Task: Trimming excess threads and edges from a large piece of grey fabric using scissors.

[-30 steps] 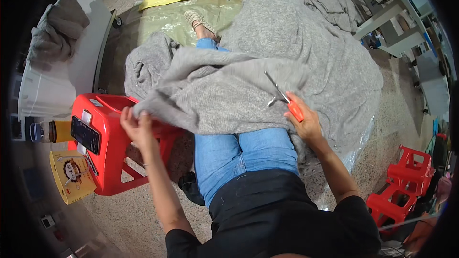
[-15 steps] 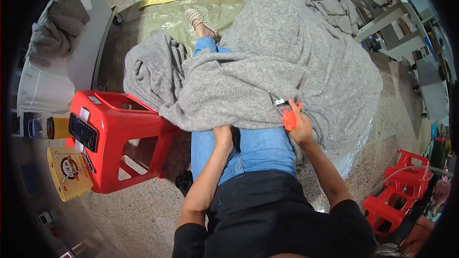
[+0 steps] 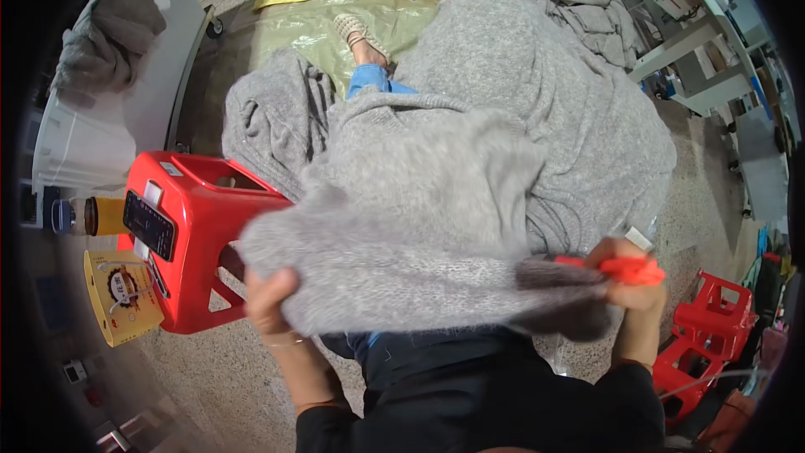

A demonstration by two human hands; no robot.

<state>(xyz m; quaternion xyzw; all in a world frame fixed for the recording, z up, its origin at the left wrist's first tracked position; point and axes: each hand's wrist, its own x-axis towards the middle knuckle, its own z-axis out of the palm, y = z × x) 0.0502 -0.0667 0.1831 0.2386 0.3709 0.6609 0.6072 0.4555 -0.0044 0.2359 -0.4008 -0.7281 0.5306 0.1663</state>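
A grey knit garment is stretched sideways over my lap, partly blurred by motion. My left hand is closed on its left end, thumb on top. At the other end, where the knit looks darker, my right hand grips the cloth and also keeps hold of scissors with orange-red handles; their blades are hidden. Just above that hand a small white tag shows. More grey knit lies in a large heap over and beside my legs.
To the left stands a red stool with a phone on it. A yellow box and a yellow cup are beside it. A white wheeled bin stands beyond. Red stools are at right; plastic sheeting covers floor ahead.
Both hands have come up and spread apart, the left to the left and the right to the right. Part of the garment is lifted and pulled out between them. The scissor blades no longer show.
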